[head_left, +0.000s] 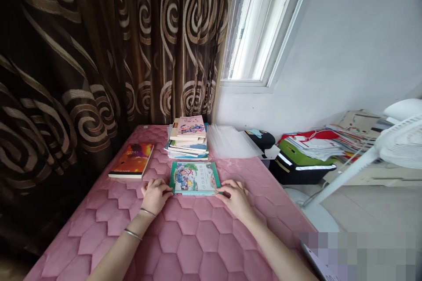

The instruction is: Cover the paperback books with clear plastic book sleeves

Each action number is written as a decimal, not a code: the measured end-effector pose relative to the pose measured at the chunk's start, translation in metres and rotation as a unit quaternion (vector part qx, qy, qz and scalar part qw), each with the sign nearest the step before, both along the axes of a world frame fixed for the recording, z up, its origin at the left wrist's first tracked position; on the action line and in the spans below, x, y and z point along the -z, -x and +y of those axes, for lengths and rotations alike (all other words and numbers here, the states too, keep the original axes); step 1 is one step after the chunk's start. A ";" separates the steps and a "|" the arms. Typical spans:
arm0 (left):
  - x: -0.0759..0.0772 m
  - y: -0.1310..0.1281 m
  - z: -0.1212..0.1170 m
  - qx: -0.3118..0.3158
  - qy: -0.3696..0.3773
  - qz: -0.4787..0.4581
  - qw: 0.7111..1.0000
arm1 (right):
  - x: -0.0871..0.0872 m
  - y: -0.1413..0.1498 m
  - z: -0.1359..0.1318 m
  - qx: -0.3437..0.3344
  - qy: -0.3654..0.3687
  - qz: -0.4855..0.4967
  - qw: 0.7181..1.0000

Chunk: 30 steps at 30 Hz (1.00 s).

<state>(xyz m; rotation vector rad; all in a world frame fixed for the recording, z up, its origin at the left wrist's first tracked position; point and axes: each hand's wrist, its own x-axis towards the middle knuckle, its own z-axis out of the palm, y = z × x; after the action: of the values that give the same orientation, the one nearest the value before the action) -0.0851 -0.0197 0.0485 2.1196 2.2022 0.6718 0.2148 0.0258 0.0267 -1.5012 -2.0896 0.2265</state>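
Note:
A green-bordered picture book lies flat on the pink quilted surface, its spine edge toward me. My left hand, with two bangles on the wrist, pinches the book's near left corner. At the near right corner, my right hand has its thumb and fingers closed on the edge. To the left lies an orange and purple paperback, apart from both hands. Beyond the green book stands a stack of books with a pink-covered book on top.
Clear plastic sheets lie right of the stack. A patterned brown curtain hangs behind and at the left. Off the right edge are a green and black bag, piled papers and a white fan. A window is at the back.

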 end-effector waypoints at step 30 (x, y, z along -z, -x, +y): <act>-0.006 -0.011 -0.013 -0.016 -0.018 0.018 1.000 | -0.006 -0.001 -0.002 -0.012 0.008 0.017 1.000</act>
<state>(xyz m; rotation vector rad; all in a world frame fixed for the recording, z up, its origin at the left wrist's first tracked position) -0.0737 -0.0322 0.0549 2.1348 2.2640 0.6852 0.2156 0.0237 0.0331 -1.4732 -2.0838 0.2772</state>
